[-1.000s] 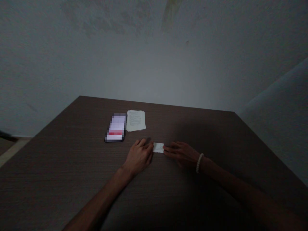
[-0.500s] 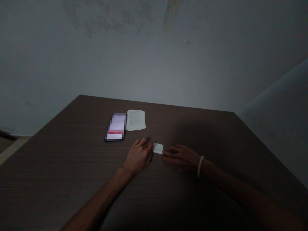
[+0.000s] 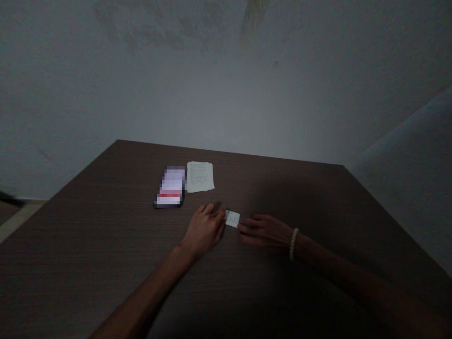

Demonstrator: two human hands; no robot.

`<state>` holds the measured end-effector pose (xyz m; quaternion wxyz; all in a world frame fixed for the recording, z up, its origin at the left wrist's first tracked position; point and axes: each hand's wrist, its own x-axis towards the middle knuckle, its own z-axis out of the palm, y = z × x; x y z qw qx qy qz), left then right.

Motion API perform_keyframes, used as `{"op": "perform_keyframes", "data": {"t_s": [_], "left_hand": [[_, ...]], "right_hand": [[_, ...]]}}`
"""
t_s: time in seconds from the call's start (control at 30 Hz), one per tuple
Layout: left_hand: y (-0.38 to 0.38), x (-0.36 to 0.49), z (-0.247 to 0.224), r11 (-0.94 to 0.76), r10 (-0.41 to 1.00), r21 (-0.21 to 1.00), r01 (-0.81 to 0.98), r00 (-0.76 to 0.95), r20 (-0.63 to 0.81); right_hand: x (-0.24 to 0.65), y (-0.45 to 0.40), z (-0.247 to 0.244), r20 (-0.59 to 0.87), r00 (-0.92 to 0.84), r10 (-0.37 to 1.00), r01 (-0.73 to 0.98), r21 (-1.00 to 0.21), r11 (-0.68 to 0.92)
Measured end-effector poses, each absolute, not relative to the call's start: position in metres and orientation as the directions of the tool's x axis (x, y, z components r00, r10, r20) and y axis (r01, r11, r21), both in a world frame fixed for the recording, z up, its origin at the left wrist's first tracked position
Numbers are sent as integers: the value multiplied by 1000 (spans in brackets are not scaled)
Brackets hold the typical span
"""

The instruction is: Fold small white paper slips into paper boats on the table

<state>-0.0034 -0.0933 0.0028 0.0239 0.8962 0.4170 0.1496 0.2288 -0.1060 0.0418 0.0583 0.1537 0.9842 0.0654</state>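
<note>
A small piece of folded paper with printed or written lines lies on the brown table between my hands. My left hand is at its left edge, fingers curled and pinching that side; the thumb is partly hidden. From the right, my right hand reaches toward the lower right corner of the paper with fingers stretched and slightly apart. One fingertip meets that corner or lies just beside it. A beaded bracelet circles my right wrist.
Beyond my left hand lies a stack of printed sheets, with a phone beside it on the left, its lit screen blurred. The table backs onto a grey, stained wall. Shadow darkens the table's right side.
My right hand has shifted very slightly, its fingers a little lower at the paper's corner. My left hand and the paper stay nearly still.
</note>
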Motion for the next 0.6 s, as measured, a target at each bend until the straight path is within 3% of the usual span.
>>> {"op": "perform_keyframes", "data": {"t_s": [0.23,0.43,0.6], "left_hand": [[-94,-4,2,-641,760,158,751,592,267],[-95,-6,5,-647,758,201,735,592,274],[-95,-7,6,-650,757,212,729,598,263]], "right_hand": [[235,-109,37,-67,-937,342,339,55,939],[249,-107,19,146,-721,677,665,-129,736],[242,-105,13,174,-664,727,707,-170,687]]}}
